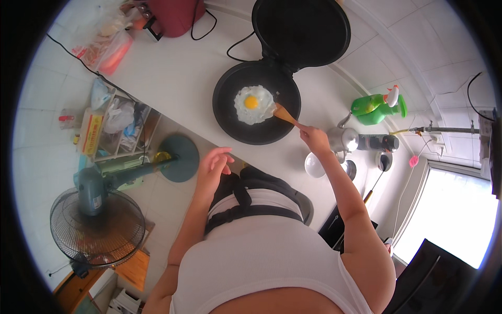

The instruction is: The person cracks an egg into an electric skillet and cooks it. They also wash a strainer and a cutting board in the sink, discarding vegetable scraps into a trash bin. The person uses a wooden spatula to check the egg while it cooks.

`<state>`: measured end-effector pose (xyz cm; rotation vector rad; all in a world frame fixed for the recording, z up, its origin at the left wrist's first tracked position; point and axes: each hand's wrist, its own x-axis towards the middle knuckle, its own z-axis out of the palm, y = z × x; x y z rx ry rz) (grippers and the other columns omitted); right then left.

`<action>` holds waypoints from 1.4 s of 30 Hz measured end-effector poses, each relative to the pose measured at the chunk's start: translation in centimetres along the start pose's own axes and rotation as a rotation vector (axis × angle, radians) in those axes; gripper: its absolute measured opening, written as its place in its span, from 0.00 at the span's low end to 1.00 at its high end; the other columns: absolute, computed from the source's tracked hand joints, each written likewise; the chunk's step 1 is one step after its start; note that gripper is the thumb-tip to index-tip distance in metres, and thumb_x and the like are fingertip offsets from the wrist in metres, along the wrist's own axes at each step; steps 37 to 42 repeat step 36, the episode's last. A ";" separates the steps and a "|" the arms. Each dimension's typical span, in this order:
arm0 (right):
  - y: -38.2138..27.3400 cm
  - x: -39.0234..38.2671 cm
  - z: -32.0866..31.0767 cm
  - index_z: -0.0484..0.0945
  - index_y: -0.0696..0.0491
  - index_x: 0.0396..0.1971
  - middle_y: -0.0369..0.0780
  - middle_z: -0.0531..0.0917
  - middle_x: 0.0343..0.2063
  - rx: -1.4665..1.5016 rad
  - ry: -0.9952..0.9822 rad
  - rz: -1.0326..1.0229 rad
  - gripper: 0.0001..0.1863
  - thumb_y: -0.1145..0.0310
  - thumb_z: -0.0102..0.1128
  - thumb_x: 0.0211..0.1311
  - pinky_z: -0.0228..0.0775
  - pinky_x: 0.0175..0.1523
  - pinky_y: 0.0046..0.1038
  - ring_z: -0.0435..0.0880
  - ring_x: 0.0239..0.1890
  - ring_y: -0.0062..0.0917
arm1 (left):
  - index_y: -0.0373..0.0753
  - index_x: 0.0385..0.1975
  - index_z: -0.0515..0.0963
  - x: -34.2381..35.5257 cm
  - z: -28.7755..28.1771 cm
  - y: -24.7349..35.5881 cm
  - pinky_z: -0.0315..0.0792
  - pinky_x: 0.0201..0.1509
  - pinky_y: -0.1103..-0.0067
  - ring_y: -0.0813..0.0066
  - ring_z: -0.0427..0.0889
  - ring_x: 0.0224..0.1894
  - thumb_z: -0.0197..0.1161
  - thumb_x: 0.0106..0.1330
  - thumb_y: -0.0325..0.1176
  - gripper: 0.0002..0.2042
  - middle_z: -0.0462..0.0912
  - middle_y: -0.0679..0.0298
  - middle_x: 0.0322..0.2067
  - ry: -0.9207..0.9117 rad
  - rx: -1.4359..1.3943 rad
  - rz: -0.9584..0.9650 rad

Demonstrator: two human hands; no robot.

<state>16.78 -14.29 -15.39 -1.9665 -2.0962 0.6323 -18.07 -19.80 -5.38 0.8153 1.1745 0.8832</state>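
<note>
A fried egg [260,110] with a whole yellow yolk lies in the round black electric pan [230,129], whose black lid [303,31] stands raised at the back. In my right hand [315,139] is the handle of a wooden spatula [284,113]. Its blade meets the right edge of the egg white; whether it reaches underneath, I cannot tell. My left hand [213,162] hangs in front of the counter, left of my body, with fingers loosely bent and apart, holding nothing.
Right of the pan stand a metal kettle [343,139], a white bowl [314,165] and green spray bottles [374,108]. A red appliance [175,15] and plastic bags [110,44] occupy the far left. Left of me are a standing fan [97,225] and a shelf rack [123,125].
</note>
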 end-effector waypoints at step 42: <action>-12.7 -6.2 2.6 0.63 0.51 0.63 0.45 0.81 0.18 -0.334 -0.236 0.080 0.29 0.69 0.51 0.59 0.76 0.28 0.37 0.83 0.21 0.39 | 0.36 0.47 0.75 2.0 -0.6 0.5 0.69 0.35 0.84 0.82 0.72 0.28 0.52 0.68 0.32 0.12 0.77 0.64 0.33 0.004 -0.046 -0.060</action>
